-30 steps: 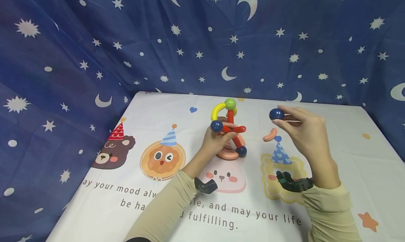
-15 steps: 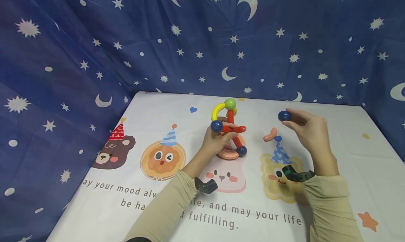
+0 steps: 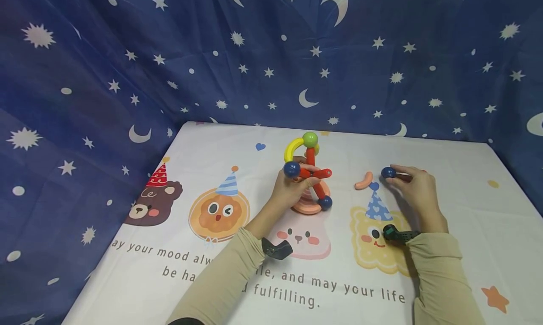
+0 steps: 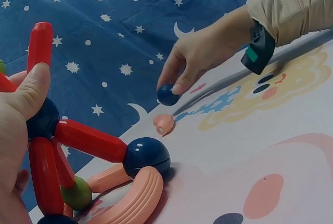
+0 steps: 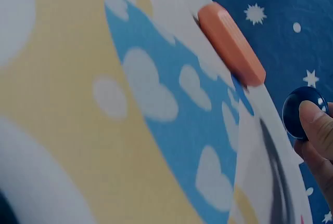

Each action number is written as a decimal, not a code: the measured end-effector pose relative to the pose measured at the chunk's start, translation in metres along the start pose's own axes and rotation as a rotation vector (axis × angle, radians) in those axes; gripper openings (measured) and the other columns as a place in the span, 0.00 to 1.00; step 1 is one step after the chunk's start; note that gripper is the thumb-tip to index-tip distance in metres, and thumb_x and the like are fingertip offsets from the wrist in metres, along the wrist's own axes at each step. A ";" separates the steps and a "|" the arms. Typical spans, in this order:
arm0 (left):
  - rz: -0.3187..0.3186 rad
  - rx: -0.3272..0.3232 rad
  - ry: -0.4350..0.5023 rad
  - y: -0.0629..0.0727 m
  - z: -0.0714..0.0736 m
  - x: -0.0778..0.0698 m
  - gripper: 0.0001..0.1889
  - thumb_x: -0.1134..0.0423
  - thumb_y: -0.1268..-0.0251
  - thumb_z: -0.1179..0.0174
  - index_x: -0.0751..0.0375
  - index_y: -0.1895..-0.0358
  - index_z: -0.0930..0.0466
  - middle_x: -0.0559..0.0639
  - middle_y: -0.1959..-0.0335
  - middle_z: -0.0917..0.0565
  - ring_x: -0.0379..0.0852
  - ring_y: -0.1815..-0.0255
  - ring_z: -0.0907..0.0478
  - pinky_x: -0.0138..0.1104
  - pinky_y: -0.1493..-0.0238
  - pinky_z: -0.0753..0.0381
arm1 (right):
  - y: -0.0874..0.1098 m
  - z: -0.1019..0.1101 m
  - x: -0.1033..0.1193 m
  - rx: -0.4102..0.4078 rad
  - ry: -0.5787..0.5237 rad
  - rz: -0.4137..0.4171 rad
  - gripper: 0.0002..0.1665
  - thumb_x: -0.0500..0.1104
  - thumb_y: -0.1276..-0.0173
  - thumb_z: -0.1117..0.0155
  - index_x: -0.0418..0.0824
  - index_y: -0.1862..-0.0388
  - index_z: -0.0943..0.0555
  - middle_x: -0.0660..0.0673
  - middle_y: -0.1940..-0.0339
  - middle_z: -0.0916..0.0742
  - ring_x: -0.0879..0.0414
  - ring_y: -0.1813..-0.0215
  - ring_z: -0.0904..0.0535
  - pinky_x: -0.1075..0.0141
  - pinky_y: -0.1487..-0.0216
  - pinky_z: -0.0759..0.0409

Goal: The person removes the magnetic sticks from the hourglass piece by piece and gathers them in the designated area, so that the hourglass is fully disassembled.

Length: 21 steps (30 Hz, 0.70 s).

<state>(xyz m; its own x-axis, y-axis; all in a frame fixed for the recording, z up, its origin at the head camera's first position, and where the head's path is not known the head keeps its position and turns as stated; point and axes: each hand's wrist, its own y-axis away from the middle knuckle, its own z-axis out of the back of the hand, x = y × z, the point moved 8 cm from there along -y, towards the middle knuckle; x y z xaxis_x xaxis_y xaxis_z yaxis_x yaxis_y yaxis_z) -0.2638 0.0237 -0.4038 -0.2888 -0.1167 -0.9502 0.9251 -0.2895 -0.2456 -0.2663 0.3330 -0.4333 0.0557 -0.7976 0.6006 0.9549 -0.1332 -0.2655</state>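
My left hand [image 3: 285, 190] grips the middle of a magnetic building-stick model in the head view. Red sticks [image 3: 319, 190] meet at a blue ball [image 4: 43, 120] beneath the thumb in the left wrist view. A green ball [image 3: 310, 139] tops the model, with a yellow curved stick [image 3: 292, 149] running down to another blue ball [image 3: 292, 170]. Peach curved sticks [image 3: 306, 208] form its base on the table. Off to the right, my right hand [image 3: 417, 190] pinches a separate blue ball [image 3: 388, 172] between thumb and fingers. Whether that ball touches the table I cannot tell.
One loose peach curved stick [image 3: 364, 180] lies on the table, just left of the right hand's ball. The white printed tablecloth [image 3: 237, 150] covers the table. A dark blue starry curtain [image 3: 254, 42] stands behind and along the left.
My right hand has moved right and then down toward the tabletop, with the blue ball still pinched. The left hand and the model have stayed in place.
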 end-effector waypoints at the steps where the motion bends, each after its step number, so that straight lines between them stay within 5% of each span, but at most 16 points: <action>1: 0.000 -0.003 -0.002 -0.001 0.000 0.001 0.14 0.67 0.44 0.33 0.65 0.54 0.16 0.56 0.44 0.28 0.50 0.43 0.27 0.36 0.45 0.23 | 0.000 0.000 -0.003 -0.005 0.012 -0.004 0.26 0.38 0.40 0.31 0.33 0.43 0.22 0.28 0.46 0.19 0.35 0.49 0.20 0.50 0.49 0.24; 8: -0.023 -0.026 -0.005 -0.012 -0.004 0.035 0.14 0.59 0.46 0.30 0.56 0.55 0.15 0.48 0.45 0.28 0.44 0.43 0.27 0.33 0.46 0.23 | 0.000 -0.003 -0.015 0.004 0.043 -0.047 0.26 0.39 0.40 0.31 0.33 0.42 0.23 0.28 0.48 0.18 0.33 0.47 0.21 0.45 0.45 0.26; 21: 0.016 -0.006 -0.004 -0.002 -0.001 0.006 0.14 0.64 0.44 0.32 0.64 0.54 0.16 0.55 0.44 0.28 0.50 0.41 0.28 0.38 0.42 0.24 | -0.001 -0.011 -0.024 0.066 0.063 -0.106 0.28 0.39 0.38 0.33 0.35 0.38 0.25 0.29 0.45 0.19 0.33 0.41 0.25 0.43 0.41 0.29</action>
<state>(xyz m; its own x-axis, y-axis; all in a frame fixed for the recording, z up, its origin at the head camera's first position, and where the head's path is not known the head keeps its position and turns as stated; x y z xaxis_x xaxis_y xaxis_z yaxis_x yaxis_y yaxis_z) -0.2673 0.0243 -0.4087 -0.2752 -0.1250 -0.9532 0.9311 -0.2817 -0.2319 -0.2720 0.3459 -0.4558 -0.0631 -0.8166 0.5737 0.9716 -0.1816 -0.1517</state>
